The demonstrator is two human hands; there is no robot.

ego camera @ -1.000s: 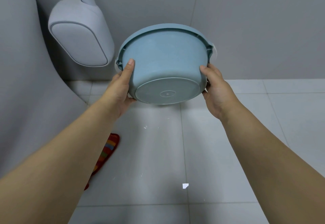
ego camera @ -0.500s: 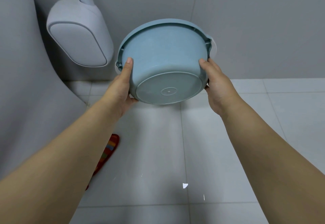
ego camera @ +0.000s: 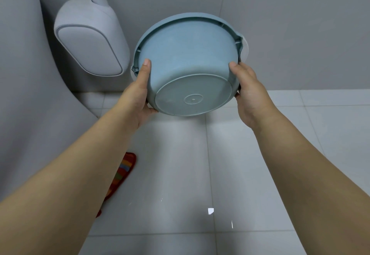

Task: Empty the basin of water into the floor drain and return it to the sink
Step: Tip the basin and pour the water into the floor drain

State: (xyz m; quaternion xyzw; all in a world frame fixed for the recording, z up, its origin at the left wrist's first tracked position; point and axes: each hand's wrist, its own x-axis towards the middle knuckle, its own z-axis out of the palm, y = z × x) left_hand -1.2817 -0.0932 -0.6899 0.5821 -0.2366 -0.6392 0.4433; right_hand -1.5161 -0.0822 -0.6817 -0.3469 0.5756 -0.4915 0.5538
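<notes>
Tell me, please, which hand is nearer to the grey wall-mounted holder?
Left. The left hand grips the basin on the side facing the grey holder; the right hand grips the far side, with the basin between.

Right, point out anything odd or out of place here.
The round blue plastic basin is tipped with its base towards the camera, as expected for pouring, held by the left hand and right hand. Only a small white scrap on the grey tiled floor stands out.
</notes>
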